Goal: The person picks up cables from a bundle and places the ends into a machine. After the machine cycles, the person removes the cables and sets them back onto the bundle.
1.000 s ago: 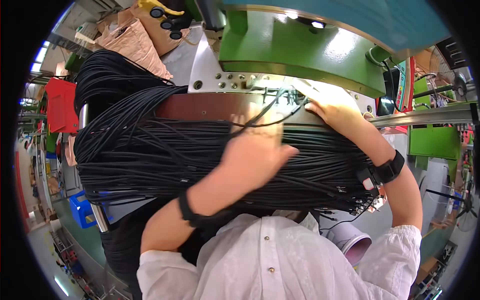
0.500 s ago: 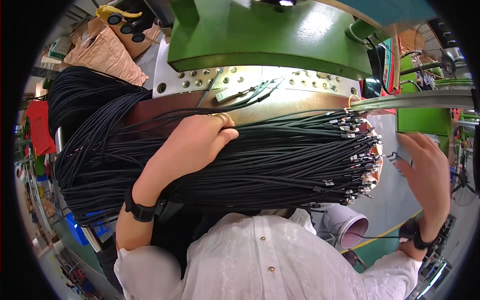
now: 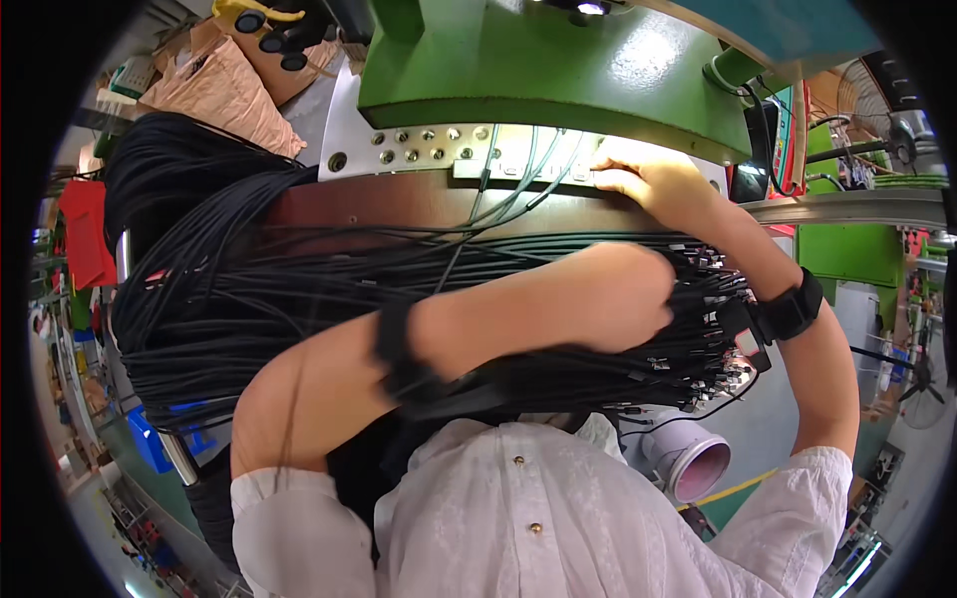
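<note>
A thick bundle of black cables [image 3: 299,344] lies across in front of me, their small metal-and-black connector ends gathered at the right. Over the bundle, near those ends, is my left hand [image 3: 623,297], blurred by motion; its fingers curl downward and what is in them cannot be made out. Beyond the bundle, my right hand [image 3: 663,181] has thumb and fingers closed at the right end of a pale, narrow bar [image 3: 474,170] on the machine's bed. Several thin cables [image 3: 510,204] run up across that bar. Fingertips of the right hand are partly washed out by bright light.
A green machine head [image 3: 538,80] overhangs the metal bed plate [image 3: 344,140] with its rows of holes. To the right stretches a grey rail [image 3: 857,209]. A pale bucket [image 3: 693,463] stands low at the right. Brown paper sacks [image 3: 224,90] stand at the far left.
My right hand has come from the far right in to the machine bed. The left hand has slid rightward along the bundle. The pale bar, tilted before, now lies straight along the bed.
</note>
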The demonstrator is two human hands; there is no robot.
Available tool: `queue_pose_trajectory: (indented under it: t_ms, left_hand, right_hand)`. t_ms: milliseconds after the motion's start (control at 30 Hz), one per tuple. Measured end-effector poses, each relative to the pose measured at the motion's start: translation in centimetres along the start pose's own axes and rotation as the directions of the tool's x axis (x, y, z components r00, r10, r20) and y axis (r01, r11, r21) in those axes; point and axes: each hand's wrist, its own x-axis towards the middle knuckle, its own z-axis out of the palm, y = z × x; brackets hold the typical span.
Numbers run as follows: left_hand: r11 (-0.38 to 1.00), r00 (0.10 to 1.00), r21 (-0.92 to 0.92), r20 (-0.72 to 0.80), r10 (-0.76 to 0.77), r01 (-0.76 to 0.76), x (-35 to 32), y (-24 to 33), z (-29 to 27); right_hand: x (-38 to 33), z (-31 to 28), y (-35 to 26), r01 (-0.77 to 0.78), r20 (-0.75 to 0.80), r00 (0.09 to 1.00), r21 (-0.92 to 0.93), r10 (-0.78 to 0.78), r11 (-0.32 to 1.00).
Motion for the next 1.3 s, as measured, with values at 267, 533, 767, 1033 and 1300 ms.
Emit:
queue_pose_trajectory:
  t_ms: [267,533,767,1033,1300]
  left_hand:
    - [0.083,0.98,-0.983,0.152,-0.125,0.163,-3.0,2.8,5.3]
    - [0.028,0.881,-0.966,-0.246,-0.403,-0.257,-7.7,0.0,8.2]
    - [-0.005,0.937,-0.982,-0.178,-0.301,-0.188,-8.6,-0.7,7.5]
    - [0.341,0.863,-0.931,-0.275,-0.425,-0.129,-12.9,-1.5,8.0]
    - [0.081,0.87,-0.965,-0.259,-0.42,-0.248,-12.9,-2.5,8.5]
  right_hand:
    - [-2.9,-1.9,-1.0,-0.339,0.236,0.932,0.301,0.275,0.891]
    - [-4.8,-2.2,-8.0,-0.352,-0.406,0.779,0.348,0.478,0.869]
    - [-5.3,0.5,-11.6,0.255,-0.337,0.847,-0.421,-0.411,0.87]
    - [-2.4,3.0,-10.6,0.207,-0.34,0.88,-0.351,-0.33,0.913]
    - [-1.0,3.9,-11.1,0.079,-0.358,0.924,-0.171,-0.137,0.982]
